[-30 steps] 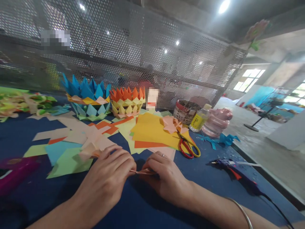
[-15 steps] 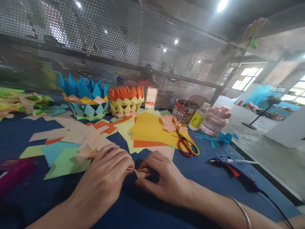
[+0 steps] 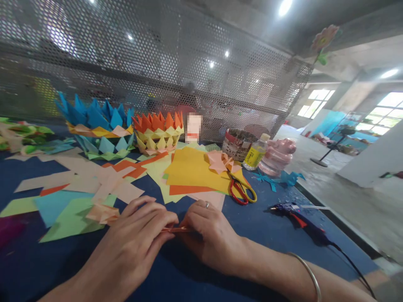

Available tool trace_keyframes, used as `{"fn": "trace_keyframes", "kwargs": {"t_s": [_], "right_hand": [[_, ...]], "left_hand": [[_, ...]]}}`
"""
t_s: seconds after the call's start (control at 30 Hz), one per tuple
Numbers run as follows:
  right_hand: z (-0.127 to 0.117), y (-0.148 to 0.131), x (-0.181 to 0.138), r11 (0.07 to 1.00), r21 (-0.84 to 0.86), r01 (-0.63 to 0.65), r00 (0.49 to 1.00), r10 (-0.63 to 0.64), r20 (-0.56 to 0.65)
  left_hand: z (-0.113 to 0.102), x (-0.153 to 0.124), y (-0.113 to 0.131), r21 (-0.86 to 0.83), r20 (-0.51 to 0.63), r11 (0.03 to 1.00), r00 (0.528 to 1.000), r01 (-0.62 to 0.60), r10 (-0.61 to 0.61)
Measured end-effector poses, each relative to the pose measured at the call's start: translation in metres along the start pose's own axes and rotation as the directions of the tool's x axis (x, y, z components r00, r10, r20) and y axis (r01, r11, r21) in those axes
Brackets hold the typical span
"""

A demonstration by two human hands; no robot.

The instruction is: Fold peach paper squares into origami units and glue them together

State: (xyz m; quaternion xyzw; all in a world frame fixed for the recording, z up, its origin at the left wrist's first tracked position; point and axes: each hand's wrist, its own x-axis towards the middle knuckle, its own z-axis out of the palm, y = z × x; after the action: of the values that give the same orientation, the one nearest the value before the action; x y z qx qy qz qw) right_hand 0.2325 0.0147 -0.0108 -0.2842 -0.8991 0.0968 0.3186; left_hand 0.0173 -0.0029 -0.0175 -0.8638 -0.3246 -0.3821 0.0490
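Observation:
Between my two hands, just above the blue tabletop (image 3: 176, 277), is a folded strip of orange-pink paper (image 3: 178, 230), seen nearly edge-on. My left hand (image 3: 135, 239) pinches its left end between thumb and fingers. The right end sits in the closed fingers of my right hand (image 3: 214, 235), which hide much of it. Beside my left hand lies a folded peach paper piece (image 3: 103, 214) on a green sheet (image 3: 67, 220). Yellow sheets (image 3: 189, 167) are stacked beyond my hands, with red-and-yellow-handled scissors (image 3: 241, 188) at their right edge.
Blue-topped (image 3: 97, 115) and orange-topped (image 3: 159, 130) folded-paper baskets stand at the back left. A woven basket (image 3: 237, 144), a yellow-labelled bottle (image 3: 255, 153) and a pink container (image 3: 277, 156) stand at the back right. A corded glue gun (image 3: 302, 222) lies right. Behind rises a perforated metal screen (image 3: 201, 63).
The paper between my hands has turned from a small angled fold to a flat, level edge, and my fingers have closed in along it. The view has shifted slightly to the right.

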Motion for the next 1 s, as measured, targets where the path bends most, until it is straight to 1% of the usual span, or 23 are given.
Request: {"fn": "trace_keyframes", "kwargs": {"t_s": [0.17, 0.23, 0.37, 0.43, 0.53, 0.63, 0.77, 0.83, 0.93, 1.0], "right_hand": [[0.001, -0.005, 0.001, 0.998, -0.011, 0.054, 0.999, -0.054, 0.007], [-0.001, -0.007, 0.001, 0.997, 0.004, 0.079, 0.997, -0.079, 0.013], [-0.004, -0.01, 0.002, 0.99, 0.069, 0.122, 0.991, -0.125, 0.04], [-0.004, -0.008, 0.002, 0.992, 0.075, 0.101, 0.994, -0.103, 0.025], [-0.002, -0.003, 0.002, 0.997, 0.071, 0.017, 1.0, -0.016, -0.014], [-0.003, -0.001, 0.003, 0.997, 0.065, -0.038, 0.999, 0.039, -0.022], [-0.005, -0.002, 0.004, 0.997, 0.06, -0.045, 0.999, 0.046, -0.015], [-0.006, -0.002, 0.004, 0.997, 0.061, -0.036, 0.999, 0.036, -0.012], [-0.007, -0.004, 0.004, 0.997, 0.07, -0.036, 0.999, 0.036, 0.007], [-0.008, -0.006, 0.005, 0.994, 0.09, -0.069, 0.998, 0.067, 0.018]], "left_hand": [[-0.003, 0.001, 0.006, 0.075, -0.044, 0.997, 0.998, -0.03, 0.034], [-0.004, -0.001, 0.008, 0.071, -0.033, 0.997, 0.999, -0.024, 0.026], [-0.004, -0.005, 0.009, 0.027, -0.023, 0.995, 0.995, -0.1, 0.101], [-0.002, -0.006, 0.009, 0.031, -0.039, 0.996, 0.995, -0.085, 0.087], [0.003, -0.006, 0.009, 0.057, -0.06, 0.998, 0.998, -0.031, 0.035], [0.006, -0.004, 0.009, 0.073, -0.064, 0.996, 0.996, -0.057, 0.061], [0.002, -0.001, 0.008, 0.052, -0.054, 0.997, 0.997, -0.058, 0.061], [-0.001, 0.002, 0.008, 0.034, -0.068, 0.998, 0.996, -0.061, 0.063], [-0.005, 0.005, 0.008, 0.052, -0.109, 0.994, 0.988, -0.101, 0.106], [-0.006, 0.006, 0.007, 0.079, -0.119, 0.988, 0.983, -0.13, 0.139]]}}
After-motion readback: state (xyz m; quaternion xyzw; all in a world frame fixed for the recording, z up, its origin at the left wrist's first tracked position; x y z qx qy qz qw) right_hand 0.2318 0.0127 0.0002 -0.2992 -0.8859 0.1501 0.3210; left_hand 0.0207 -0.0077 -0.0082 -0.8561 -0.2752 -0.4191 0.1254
